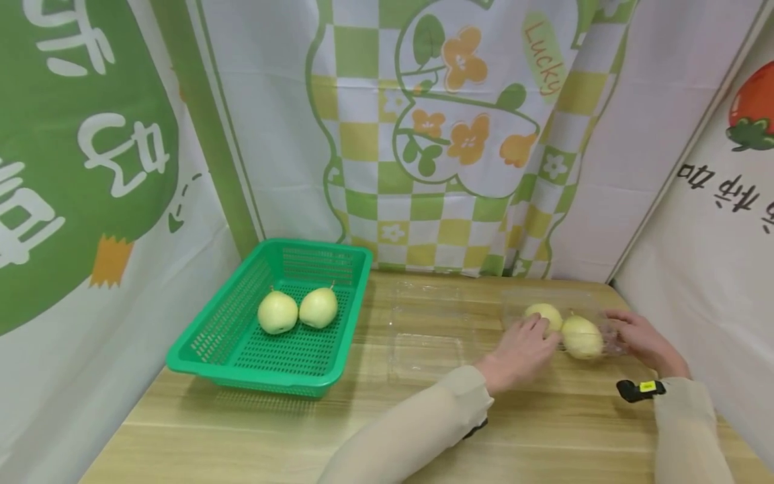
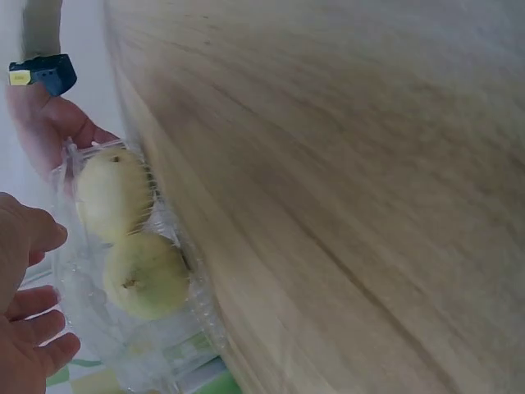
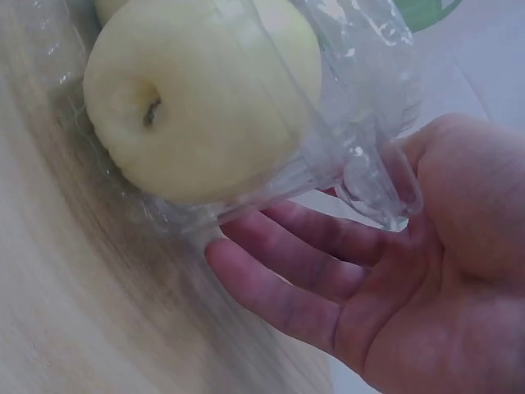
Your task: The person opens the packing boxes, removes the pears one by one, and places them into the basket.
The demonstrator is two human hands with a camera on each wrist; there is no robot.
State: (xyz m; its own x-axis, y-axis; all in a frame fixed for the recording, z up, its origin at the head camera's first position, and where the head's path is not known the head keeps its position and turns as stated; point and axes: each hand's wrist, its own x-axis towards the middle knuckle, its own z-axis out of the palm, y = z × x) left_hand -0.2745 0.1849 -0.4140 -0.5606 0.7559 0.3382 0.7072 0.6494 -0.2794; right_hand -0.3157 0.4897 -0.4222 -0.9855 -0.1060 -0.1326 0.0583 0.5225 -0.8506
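Two pale yellow-green pears [image 1: 582, 337] sit side by side in a clear plastic fruit box [image 2: 78, 271] at the table's right side. My right hand [image 1: 642, 339] grips the right end of this box. In the right wrist view its fingers [image 3: 279, 304] reach under the end while the thumb bends behind the clear rim. My left hand [image 1: 525, 353] is at the near left of the box, overlapping the left pear in the head view. Its thumb and fingers stand apart beside the box in the left wrist view, with nothing between them.
A green plastic basket [image 1: 347, 349] on the left holds two more pears [image 1: 318, 308]. Another clear plastic box [image 1: 426, 336] lies open on the wooden table [image 1: 544, 430] between basket and hands. Printed cloth walls [image 1: 284, 134] close off the back and both sides.
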